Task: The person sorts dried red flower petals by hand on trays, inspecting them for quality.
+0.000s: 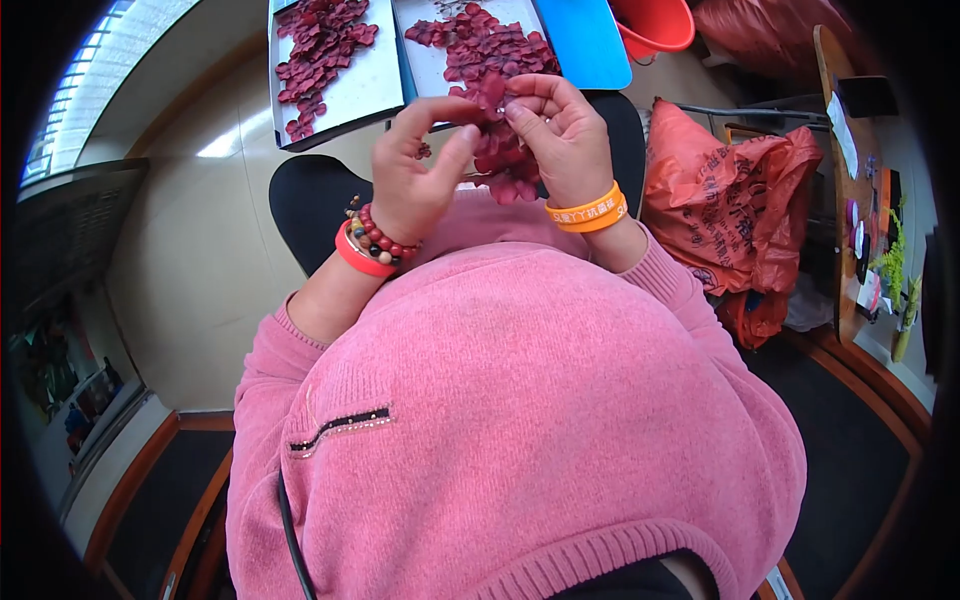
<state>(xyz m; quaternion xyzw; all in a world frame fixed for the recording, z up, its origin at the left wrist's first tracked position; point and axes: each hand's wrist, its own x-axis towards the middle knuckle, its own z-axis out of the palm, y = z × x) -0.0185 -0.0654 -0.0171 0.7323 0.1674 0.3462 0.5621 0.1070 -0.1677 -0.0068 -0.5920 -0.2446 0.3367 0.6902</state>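
Now, right hand pinches thin, ruffled, dark-red petals.

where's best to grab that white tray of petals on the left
Probably by the left rim of the left tray, coming from the person's left: that side faces open floor, while the right side sits close to the second tray. The near corner could take the other hand. It's shallow, with petals spread loosely inside, so keep it level.
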